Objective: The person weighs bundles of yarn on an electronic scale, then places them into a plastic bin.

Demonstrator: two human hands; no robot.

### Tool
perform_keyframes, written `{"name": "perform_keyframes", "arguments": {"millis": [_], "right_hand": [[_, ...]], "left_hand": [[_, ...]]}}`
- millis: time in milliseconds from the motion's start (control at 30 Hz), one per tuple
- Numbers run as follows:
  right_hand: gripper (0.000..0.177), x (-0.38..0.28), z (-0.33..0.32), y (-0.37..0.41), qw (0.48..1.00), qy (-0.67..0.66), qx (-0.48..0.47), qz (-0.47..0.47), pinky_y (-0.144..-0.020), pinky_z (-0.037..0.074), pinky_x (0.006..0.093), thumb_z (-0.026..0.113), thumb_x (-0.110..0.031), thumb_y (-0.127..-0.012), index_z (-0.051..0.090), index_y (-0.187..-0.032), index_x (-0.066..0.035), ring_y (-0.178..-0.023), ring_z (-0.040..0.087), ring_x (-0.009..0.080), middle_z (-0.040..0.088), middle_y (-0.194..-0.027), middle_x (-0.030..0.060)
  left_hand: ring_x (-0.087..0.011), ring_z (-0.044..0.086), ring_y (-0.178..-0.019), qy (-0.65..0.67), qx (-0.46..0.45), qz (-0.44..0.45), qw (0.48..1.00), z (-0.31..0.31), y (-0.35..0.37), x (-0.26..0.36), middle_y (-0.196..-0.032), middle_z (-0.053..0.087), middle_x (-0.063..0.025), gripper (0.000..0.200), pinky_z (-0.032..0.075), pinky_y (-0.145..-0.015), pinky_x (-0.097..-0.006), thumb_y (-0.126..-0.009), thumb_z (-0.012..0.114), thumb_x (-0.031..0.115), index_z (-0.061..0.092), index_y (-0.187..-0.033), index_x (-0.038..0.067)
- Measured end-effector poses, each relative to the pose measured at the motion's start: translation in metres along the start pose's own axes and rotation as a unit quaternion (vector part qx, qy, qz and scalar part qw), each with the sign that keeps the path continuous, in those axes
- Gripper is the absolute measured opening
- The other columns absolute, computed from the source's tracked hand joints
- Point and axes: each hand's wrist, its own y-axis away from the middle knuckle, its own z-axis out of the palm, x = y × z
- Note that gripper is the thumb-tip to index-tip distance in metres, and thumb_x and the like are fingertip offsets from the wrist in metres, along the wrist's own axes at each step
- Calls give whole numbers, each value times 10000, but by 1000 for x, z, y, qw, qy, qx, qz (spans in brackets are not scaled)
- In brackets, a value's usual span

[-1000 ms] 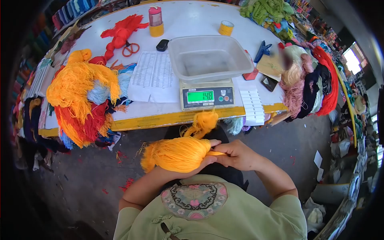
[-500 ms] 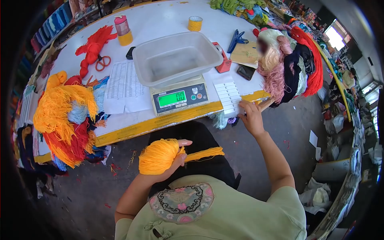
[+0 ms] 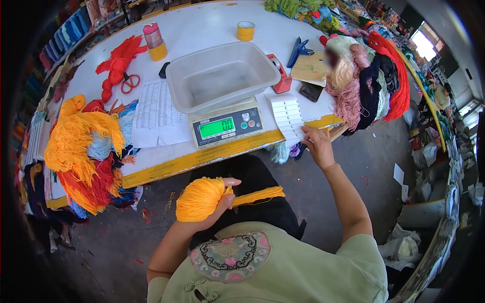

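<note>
My left hand [image 3: 226, 200] is wrapped round a bundle of yellow yarn [image 3: 200, 199] over my lap, with a yarn tail reaching right. At the table's front edge, the fingers of my right hand [image 3: 318, 145] are pinched on the lower right corner of a white label sheet [image 3: 286, 117], whose upper left part curls up. Left of the sheet stands a digital scale [image 3: 227, 126] with a green display reading 0.0. An empty grey plastic tray [image 3: 222, 76] rests on the scale.
Yarn heaps lie at the table's left [image 3: 83, 146] and right [image 3: 371, 81]. Behind are red scissors [image 3: 130, 83], a printed sheet [image 3: 154, 113], a pink bottle [image 3: 152, 35], a tape roll [image 3: 245, 31], a red dispenser [image 3: 281, 76], a blue clamp [image 3: 299, 51] and a phone [image 3: 310, 91].
The label sheet's upper left part has lifted and curled, and its lower edge has shifted slightly. My left hand still holds the yellow yarn. The view has shifted slightly.
</note>
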Motion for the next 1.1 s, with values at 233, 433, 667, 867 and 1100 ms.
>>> {"name": "perform_keyframes", "arguments": {"millis": [233, 433, 667, 867, 1100], "right_hand": [[250, -84, -36, -6, 992, -102, -73, -23, -916, 423, 416, 770, -84, -729, 591, -903, -102, -887, 638, 238, 688, -1022, 17], [136, -190, -77, -78, 903, -164, -231, -324, -944, 418, 392, 670, -149, -778, 589, -886, -134, -821, 626, 179, 610, -847, -3], [151, -232, -48, -99, 908, -272, -204, -245, -889, 455, 372, 615, -126, -872, 564, -1012, -97, -866, 630, 200, 613, -879, 38], [274, -253, -8, -77, 680, -633, -366, 52, -728, 462, 269, 530, -135, -1003, 445, -1238, -23, -802, 590, 100, 600, -849, 39], [322, -254, -15, -80, 797, -517, -310, 38, -560, 374, 217, 613, -95, -949, 450, -1222, -45, -580, 479, 39, 537, -658, 4]], "left_hand": [[-105, 532, -692, 90, 31, 33, 995, -4, -2, 18, -766, 535, -10, 468, 462, -698, -259, -937, 596, 72, 455, -1383, 56], [-102, 565, -740, -44, -21, 64, 997, -7, -5, 13, -786, 562, -3, 636, 460, -705, -256, -935, 622, 107, 315, -1483, 11], [-105, 582, -765, -39, 48, 85, 994, -19, 20, 7, -917, 648, -31, 679, 494, -766, -276, -920, 602, 61, 272, -1513, 19], [-185, 615, -798, -76, 142, 109, 981, -32, 34, 14, -971, 668, -79, 660, 505, -759, -313, -901, 613, 62, 319, -1491, 23], [-319, 658, -804, -271, 224, 175, 920, -31, 37, -3, -928, 683, -124, 378, 515, -695, -378, -845, 676, 87, 594, -1214, 83]]}}
